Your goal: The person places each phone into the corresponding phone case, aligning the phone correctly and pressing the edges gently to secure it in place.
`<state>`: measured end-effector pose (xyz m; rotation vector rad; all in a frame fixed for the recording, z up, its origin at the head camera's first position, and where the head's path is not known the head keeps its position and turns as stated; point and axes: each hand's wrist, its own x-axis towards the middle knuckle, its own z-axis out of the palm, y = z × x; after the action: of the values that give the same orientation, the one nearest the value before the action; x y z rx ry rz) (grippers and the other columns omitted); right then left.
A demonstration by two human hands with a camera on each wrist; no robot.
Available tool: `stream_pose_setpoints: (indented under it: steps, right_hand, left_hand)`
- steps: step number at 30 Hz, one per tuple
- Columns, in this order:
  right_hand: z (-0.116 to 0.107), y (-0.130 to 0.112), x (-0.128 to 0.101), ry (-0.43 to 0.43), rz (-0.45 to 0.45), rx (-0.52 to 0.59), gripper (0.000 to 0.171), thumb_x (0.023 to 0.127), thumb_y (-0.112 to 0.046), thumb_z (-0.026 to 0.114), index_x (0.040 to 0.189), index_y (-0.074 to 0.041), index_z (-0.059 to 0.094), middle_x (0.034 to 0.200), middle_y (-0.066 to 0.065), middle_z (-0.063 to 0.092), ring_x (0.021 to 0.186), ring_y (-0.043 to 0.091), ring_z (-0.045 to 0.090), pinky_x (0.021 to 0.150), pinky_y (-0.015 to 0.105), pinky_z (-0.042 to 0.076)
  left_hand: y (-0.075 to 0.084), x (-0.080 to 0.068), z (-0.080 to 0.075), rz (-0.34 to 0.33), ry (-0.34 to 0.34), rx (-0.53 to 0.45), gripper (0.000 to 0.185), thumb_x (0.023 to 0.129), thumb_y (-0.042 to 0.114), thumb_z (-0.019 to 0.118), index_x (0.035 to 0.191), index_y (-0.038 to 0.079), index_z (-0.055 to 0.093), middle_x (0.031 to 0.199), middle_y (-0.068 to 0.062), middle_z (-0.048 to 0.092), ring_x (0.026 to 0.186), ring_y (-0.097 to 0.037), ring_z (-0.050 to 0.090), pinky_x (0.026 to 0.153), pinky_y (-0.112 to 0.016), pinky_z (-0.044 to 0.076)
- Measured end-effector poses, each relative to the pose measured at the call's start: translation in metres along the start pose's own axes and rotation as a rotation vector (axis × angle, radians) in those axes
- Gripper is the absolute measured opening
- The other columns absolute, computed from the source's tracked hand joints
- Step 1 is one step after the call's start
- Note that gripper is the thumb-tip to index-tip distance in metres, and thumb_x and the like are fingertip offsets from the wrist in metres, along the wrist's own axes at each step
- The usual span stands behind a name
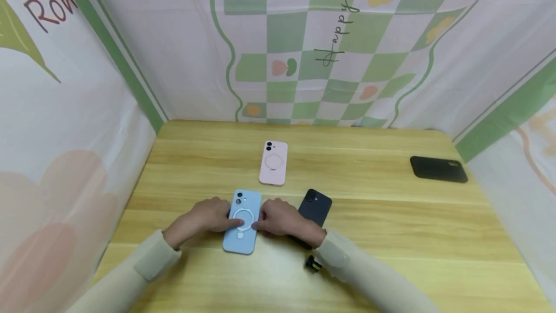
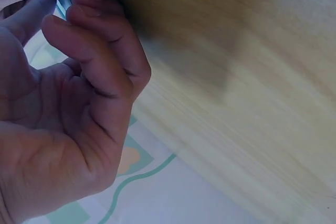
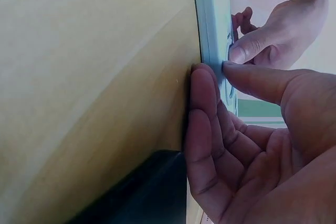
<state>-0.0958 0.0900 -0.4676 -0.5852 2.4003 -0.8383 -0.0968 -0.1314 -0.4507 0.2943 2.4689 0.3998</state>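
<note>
Blue phone [image 1: 242, 221] lay face-down on the desk [image 1: 391, 235], lower centre of frame. Left hand [image 1: 207, 216] and right hand [image 1: 280, 217] pinched its side edges, thumbs on the back ring. Dark phone [image 1: 315, 206] sat just right; pink phone [image 1: 273, 163] above.

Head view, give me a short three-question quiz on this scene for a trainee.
1. True or false: both hands touch the blue phone case.
2. How many phone cases lie on the table in the head view?
3. Which case lies farthest to the right? A pink case. B dark case beside the right hand. C black case.

Key:
1. True; the left hand and right hand hold its sides, thumbs on the ring.
2. Four.
3. C.
</note>
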Motion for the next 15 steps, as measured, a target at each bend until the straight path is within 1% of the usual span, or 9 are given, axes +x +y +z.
stream_pose_setpoints:
  steps: [6,9,11,13,15]
  right_hand:
    - [-0.005,0.0,-0.002,0.006,-0.017,0.007,0.031,0.099,-0.029,0.077,0.071,-0.015,0.073,0.059,-0.001,0.067,0.049,0.007,0.056,0.048,0.02,0.041]
    - [-0.011,0.004,-0.005,0.038,-0.032,0.028,0.031,0.102,-0.032,0.073,0.077,-0.014,0.076,0.064,-0.002,0.069,0.051,0.007,0.056,0.048,0.021,0.043]
    - [-0.017,0.008,-0.008,0.069,-0.027,0.043,0.032,0.104,-0.036,0.07,0.082,-0.014,0.078,0.067,-0.003,0.071,0.054,0.009,0.059,0.049,0.022,0.046]
    - [-0.025,0.011,-0.011,0.104,-0.011,0.058,0.033,0.105,-0.039,0.067,0.089,-0.012,0.079,0.071,-0.002,0.073,0.057,0.012,0.064,0.05,0.025,0.05]
    - [-0.036,0.015,-0.014,0.146,0.012,0.052,0.035,0.105,-0.043,0.066,0.096,-0.011,0.079,0.074,-0.002,0.075,0.061,0.014,0.067,0.054,0.027,0.053]
  left_hand:
    - [0.002,-0.001,-0.001,-0.015,0.014,0.007,0.047,0.098,0.051,0.073,0.074,0.013,0.06,0.065,-0.001,0.054,0.057,-0.015,0.046,0.054,-0.026,0.035]
    - [0.003,-0.002,-0.001,-0.018,0.034,0.026,0.05,0.097,0.052,0.073,0.069,0.014,0.058,0.062,0.0,0.052,0.055,-0.014,0.043,0.052,-0.026,0.033]
    - [0.003,-0.003,-0.001,-0.025,0.055,0.039,0.052,0.098,0.052,0.072,0.067,0.013,0.058,0.06,0.0,0.051,0.053,-0.014,0.042,0.05,-0.026,0.032]
    - [0.005,-0.002,-0.001,-0.033,0.085,0.043,0.05,0.099,0.052,0.071,0.07,0.013,0.059,0.06,-0.001,0.051,0.053,-0.015,0.044,0.05,-0.027,0.032]
    - [0.008,-0.001,-0.002,-0.032,0.133,0.045,0.047,0.1,0.052,0.07,0.078,0.012,0.063,0.062,-0.001,0.053,0.054,-0.016,0.047,0.05,-0.028,0.034]
